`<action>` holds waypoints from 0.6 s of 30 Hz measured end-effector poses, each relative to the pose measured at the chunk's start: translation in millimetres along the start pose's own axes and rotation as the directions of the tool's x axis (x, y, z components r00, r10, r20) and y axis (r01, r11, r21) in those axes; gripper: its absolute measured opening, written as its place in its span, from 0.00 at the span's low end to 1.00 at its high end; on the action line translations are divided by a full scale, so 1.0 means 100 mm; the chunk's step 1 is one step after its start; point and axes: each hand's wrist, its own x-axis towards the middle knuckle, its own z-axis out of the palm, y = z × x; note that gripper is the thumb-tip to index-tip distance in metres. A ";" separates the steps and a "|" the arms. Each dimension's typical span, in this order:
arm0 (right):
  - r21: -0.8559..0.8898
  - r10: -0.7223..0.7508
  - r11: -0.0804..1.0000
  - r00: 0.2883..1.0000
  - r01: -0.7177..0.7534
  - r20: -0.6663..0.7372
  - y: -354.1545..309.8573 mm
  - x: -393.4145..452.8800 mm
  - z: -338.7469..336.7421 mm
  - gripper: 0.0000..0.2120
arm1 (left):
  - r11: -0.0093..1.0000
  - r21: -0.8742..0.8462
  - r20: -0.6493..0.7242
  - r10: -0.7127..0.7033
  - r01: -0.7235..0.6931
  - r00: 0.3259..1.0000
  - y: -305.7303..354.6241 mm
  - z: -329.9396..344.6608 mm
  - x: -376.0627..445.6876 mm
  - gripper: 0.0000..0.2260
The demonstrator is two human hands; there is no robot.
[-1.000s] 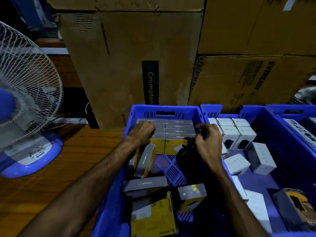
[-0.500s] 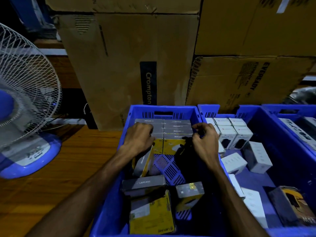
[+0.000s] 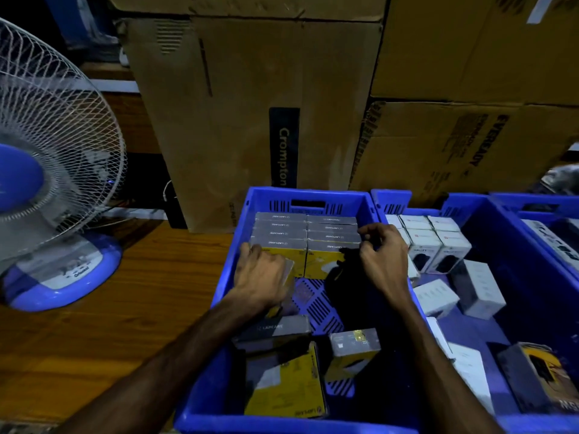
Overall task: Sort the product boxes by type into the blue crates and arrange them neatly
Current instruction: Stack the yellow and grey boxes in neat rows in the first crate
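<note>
The grey-and-yellow boxes (image 3: 305,242) stand packed in two neat columns against the far wall of the left blue crate (image 3: 219,296), grey tops up, long sides running left to right. The left hand (image 3: 261,278) lies palm down at the near left corner of that block, fingers curled over a further box of the same kind (image 3: 289,270) that stands just in front of the left column; how firmly it grips I cannot tell. The right hand (image 3: 383,255) is half closed at the right end of the right column, fingertips touching the front box's top edge and holding nothing that I can see. Since the held box sits directly before the row, the coming move looks like a short push away from the body, the left hand being the nearer. Loose boxes (image 3: 283,379) lie tilted at the crate's near end, still to be stood up. White boxes (image 3: 435,242) fill the neighbouring crate (image 3: 507,245) to the right.
</note>
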 end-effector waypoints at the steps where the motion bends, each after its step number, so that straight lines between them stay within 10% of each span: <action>1: 0.001 0.006 1.000 1.000 -0.006 -0.001 0.00 0.00 0.00 0.14 | 0.998 -0.053 0.002 -0.015 0.015 1.000 -0.01 -0.01 0.01 0.17; 9: 0.325 0.236 0.927 0.965 -0.188 -0.114 0.10 0.15 -0.06 0.11 | 0.721 -0.692 0.004 -0.066 0.051 0.998 -0.05 -0.11 0.15 0.18; 18: 0.622 0.447 0.731 0.886 -0.281 -0.125 0.14 0.21 -0.14 0.11 | 0.595 -0.771 -0.198 0.115 -0.227 0.973 0.06 -0.15 0.31 0.22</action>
